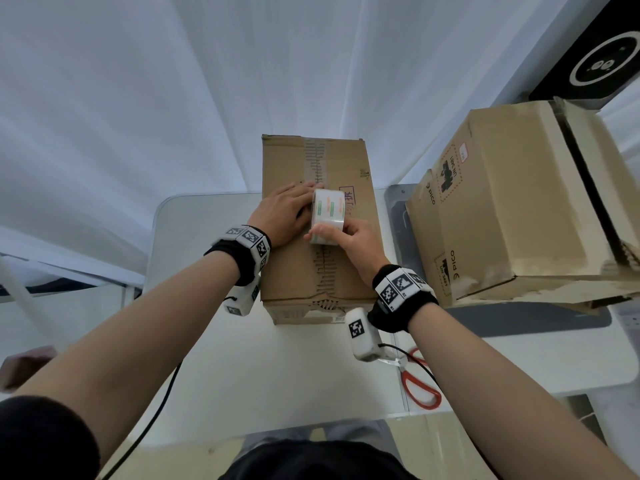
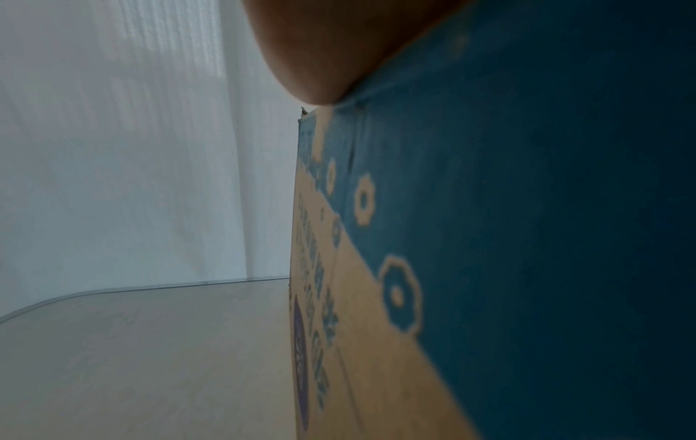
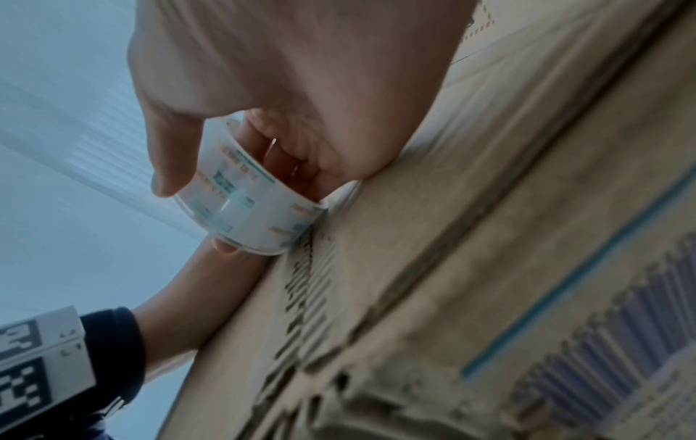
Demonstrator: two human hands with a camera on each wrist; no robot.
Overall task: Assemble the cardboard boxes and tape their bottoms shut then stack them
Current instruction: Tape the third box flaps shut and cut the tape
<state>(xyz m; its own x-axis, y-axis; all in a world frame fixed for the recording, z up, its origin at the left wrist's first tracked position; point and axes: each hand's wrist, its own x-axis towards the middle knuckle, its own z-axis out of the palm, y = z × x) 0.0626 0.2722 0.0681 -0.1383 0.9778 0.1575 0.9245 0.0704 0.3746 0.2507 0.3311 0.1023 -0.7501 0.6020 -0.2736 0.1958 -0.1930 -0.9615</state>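
Note:
A brown cardboard box (image 1: 349, 271) stands on the white table, closed flaps up, with old torn tape marks along its centre seam. My right hand (image 1: 349, 240) grips a roll of clear tape (image 1: 327, 216) and holds it on edge on the seam; in the right wrist view its fingers are curled through the core of the tape roll (image 3: 244, 205). My left hand (image 1: 284, 213) lies flat on the box top beside the roll, fingers straight. The left wrist view shows the box side (image 2: 489, 238) printed blue, with the heel of my left hand (image 2: 331, 44) on its top edge.
A larger cardboard box (image 1: 519, 202) lies tilted at the right on a grey mat (image 1: 519, 320). Red-handled scissors (image 1: 420, 386) lie near the table's front right. A black cable (image 1: 156, 417) runs off the front left edge. White curtains hang behind.

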